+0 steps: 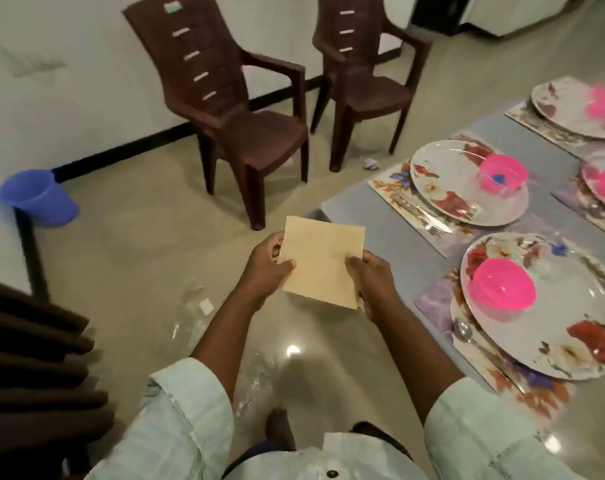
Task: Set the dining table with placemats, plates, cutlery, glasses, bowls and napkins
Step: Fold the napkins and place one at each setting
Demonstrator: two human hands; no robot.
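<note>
Napkin (323, 259), tan square, held mid-frame over the floor, not over the table. Left hand (268, 268) pinches its left edge, thumb on top; right hand (373, 278) pinches the right edge, fingers curled round it. Both clamped on the napkin. Sheet tilted, long side running lower right to upper left. Table (380, 216) lies to the right of frame. Nearest setting, lower right: plate (571, 327) with pink bowl (501, 284) on a placemat (436, 299), spoon (463, 330) at its left edge. Right hand nearer the table, so likely it carries the napkin across.
</note>
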